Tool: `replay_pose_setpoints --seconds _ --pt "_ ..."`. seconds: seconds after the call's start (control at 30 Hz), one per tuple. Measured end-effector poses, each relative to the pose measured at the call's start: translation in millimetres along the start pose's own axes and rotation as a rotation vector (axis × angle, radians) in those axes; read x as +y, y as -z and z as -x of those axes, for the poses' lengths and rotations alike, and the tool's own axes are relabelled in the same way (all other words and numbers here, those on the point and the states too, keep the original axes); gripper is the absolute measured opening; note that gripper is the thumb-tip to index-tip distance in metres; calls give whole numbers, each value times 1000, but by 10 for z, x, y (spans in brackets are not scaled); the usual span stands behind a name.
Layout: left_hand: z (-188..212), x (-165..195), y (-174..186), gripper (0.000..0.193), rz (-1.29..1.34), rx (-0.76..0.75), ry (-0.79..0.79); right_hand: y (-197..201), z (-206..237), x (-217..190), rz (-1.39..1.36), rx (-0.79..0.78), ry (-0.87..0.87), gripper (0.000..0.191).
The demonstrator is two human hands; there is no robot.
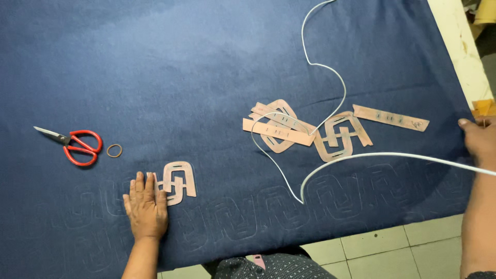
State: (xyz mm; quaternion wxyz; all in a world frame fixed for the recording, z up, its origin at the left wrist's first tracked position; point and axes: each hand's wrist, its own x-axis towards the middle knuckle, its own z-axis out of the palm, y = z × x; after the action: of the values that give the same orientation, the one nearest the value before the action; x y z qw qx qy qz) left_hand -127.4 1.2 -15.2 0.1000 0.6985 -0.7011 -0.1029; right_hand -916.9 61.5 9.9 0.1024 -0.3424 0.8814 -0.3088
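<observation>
status: we see a row of traced outlines along the near edge of the blue cloth | left hand flat, fingers together, pinning pink template by its left edge | right hand at cloth's right edge, grip unclear; white cord passes below it | spare templates untouched mid-cloth; far cloth unmarked

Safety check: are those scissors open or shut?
Shut. The scissors lie flat on the blue cloth, blades together in one point, red handles side by side.
</observation>
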Motion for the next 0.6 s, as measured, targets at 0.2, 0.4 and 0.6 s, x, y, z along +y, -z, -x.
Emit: replay_pose_setpoints --seconds 0.2,0.4,0.6 --pt "-18 -61 -37 62 -34 1 -24 -62 478 106 151 291 422 28" --pt "-28 -59 -150 65 23 124 -71 -640 2204 -649 55 -62 372 27" --pt "15 167 71 79 143 92 -196 -1320 3646 -2180 -189 -1025 668 17"
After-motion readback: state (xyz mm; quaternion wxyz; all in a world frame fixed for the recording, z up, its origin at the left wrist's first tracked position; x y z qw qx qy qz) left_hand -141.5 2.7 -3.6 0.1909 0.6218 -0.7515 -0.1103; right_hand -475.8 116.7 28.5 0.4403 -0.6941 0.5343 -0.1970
